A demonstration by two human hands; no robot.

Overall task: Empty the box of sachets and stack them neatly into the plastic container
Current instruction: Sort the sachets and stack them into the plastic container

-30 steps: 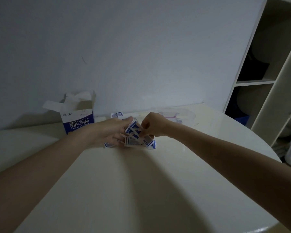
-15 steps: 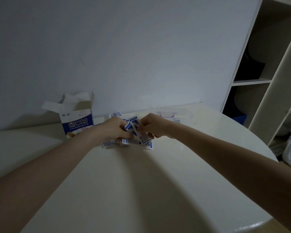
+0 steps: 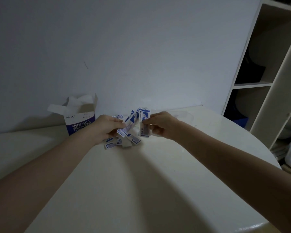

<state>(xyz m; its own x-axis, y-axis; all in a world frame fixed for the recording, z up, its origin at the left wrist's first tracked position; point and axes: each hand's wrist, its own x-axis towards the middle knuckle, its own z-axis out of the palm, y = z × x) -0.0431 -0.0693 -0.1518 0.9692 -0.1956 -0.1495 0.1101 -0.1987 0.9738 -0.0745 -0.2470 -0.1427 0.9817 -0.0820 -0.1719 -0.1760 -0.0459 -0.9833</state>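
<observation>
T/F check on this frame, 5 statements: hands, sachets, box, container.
1. Both hands hold sachets. True: the left hand grips a fanned bunch, and the right hand pinches a separate few.
2. The box lies flat with its flaps shut. False: the box stands upright with its top flaps open.
3. Loose sachets lie on the table under the hands. True: several sit on the table.
4. The plastic container is left of the box. False: the plastic container is behind the right hand, right of the box.
5. The right hand rests flat on the table. False: it is raised, gripping sachets.
</observation>
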